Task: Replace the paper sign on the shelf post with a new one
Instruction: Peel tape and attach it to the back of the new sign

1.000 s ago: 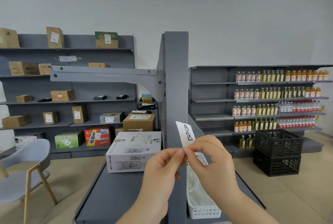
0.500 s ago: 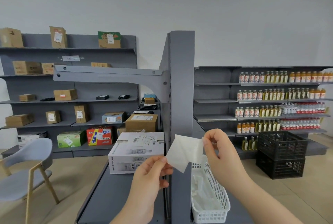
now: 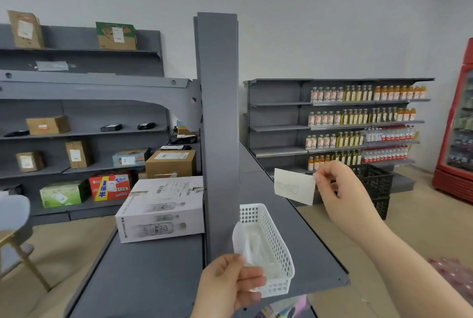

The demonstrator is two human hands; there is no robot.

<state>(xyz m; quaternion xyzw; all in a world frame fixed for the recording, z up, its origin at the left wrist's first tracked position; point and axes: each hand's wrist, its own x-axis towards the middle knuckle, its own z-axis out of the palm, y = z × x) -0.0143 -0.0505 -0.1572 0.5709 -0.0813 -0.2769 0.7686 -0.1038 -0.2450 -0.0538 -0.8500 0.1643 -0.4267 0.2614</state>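
Shelf post (image 3: 217, 113) bare, nothing stuck yet. Right hand (image 3: 335, 189) pinching paper sign (image 3: 294, 186); left hand (image 3: 227, 284) gripping peeled backing (image 3: 240, 241). Sticking left.

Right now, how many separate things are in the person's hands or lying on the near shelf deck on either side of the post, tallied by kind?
Paper pieces in hands: 2 (paper sign in right hand, white backing in left hand)
Cartons: 1 (white carton)
Baskets: 1 (white basket)
Total: 4
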